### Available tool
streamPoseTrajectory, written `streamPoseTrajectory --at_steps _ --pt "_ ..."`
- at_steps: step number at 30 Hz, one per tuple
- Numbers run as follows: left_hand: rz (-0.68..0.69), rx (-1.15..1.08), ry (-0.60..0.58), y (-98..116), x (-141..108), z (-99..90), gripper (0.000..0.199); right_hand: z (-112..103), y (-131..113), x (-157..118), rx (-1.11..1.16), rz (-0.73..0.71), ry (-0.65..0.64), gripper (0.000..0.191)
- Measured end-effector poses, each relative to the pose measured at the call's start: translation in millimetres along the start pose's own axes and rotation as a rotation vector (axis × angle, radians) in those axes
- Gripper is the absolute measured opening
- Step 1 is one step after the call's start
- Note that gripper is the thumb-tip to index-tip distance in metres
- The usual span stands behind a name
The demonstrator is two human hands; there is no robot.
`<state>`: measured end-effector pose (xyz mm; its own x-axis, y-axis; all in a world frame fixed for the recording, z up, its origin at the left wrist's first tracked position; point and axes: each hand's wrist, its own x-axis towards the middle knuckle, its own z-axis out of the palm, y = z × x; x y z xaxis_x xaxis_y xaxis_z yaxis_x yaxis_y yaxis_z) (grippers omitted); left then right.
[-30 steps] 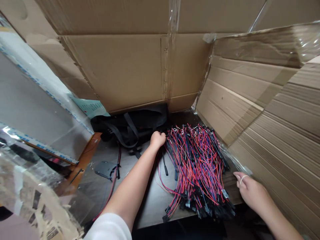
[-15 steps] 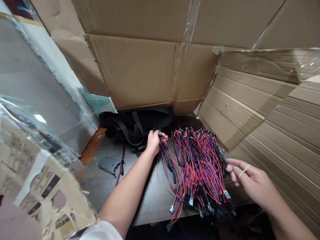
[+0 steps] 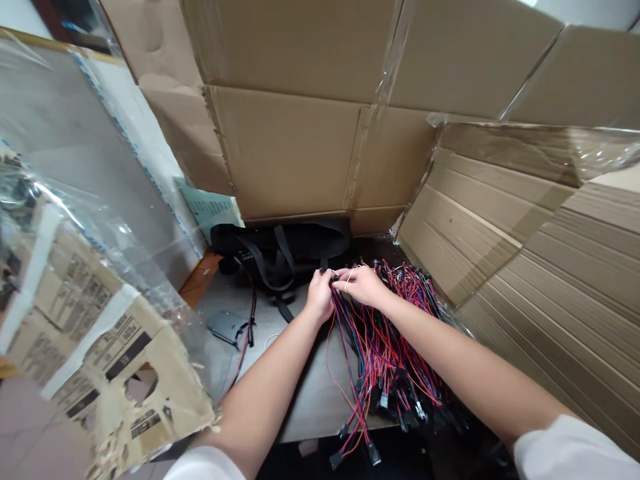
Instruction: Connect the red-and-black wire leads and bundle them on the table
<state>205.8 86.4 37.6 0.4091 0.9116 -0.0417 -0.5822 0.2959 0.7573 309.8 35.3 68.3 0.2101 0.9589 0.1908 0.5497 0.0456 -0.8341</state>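
Note:
My left hand (image 3: 321, 293) is closed round the top end of a bundle of red, blue and black wires (image 3: 345, 333), which hangs down toward the table's front edge. Against it, my right hand (image 3: 361, 285) pinches at the same top end, with a pale rubber band (image 3: 347, 280) looped on its fingers. Beneath and beyond my right forearm lies a large pile of similar wires (image 3: 395, 347) with black sleeves. Small connectors (image 3: 373, 453) dangle past the front edge. My fingertips partly hide the bundle's tip.
Behind my hands lies a black bag (image 3: 310, 240) with straps. A grey flat device (image 3: 226, 327) and a few wires are on the table (image 3: 305, 407) at left. Cardboard walls (image 3: 290, 153) stand behind and at right; torn cardboard (image 3: 165, 373) rises at front left.
My right hand has moved left from beside the pile to meet my left hand at the bundle's top. The view has shifted slightly.

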Motion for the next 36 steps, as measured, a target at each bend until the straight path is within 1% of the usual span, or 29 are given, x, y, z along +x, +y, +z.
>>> streamPoseTrajectory --at_steps 3,6,8,10,12,15,18,21,24,27,29,31,36 --pt "-0.008 -0.039 -0.044 -2 -4 1.5 0.014 6 6 4 0.069 0.056 0.070 0.015" --pt "-0.046 -0.070 -0.080 -1 -5 2.3 0.011 6 7 3 0.168 0.123 0.098 0.017" --pt "-0.065 -0.079 -0.079 2 -6 1.7 0.010 5 6 0 0.249 0.152 0.105 0.019" --pt "-0.077 -0.077 -0.061 4 -6 -0.1 0.007 2 5 -2 0.339 0.166 0.124 0.025" --pt "-0.082 -0.065 -0.035 7 -5 -2.2 0.004 -4 3 -5 0.434 0.164 0.146 0.033" --pt "-0.086 -0.025 -0.021 11 -4 -3.6 0.005 -21 -3 -6 0.553 0.144 0.164 0.042" --pt "-0.077 0.036 -0.056 17 -6 -0.9 0.005 -39 -11 -4 0.607 0.132 0.152 0.043" --pt "-0.060 0.097 -0.120 24 -11 4.9 0.007 -48 -17 0 0.565 0.123 0.071 0.039" --pt "-0.051 0.147 -0.192 29 -18 9.5 0.014 -42 -22 4 0.485 0.102 0.000 0.036" --pt "-0.003 0.191 -0.262 30 -21 9.5 0.025 -32 -23 6 0.467 0.088 -0.005 0.034" --pt "0.031 0.195 -0.267 28 -21 7.5 0.032 -27 -23 6 0.458 0.087 0.001 0.033" --pt "0.037 0.183 -0.244 27 -21 5.5 0.035 -22 -23 5 0.449 0.086 0.018 0.032" --pt "-0.019 0.144 -0.260 26 -21 5.7 0.035 -16 -24 5 0.447 0.069 0.042 0.033"
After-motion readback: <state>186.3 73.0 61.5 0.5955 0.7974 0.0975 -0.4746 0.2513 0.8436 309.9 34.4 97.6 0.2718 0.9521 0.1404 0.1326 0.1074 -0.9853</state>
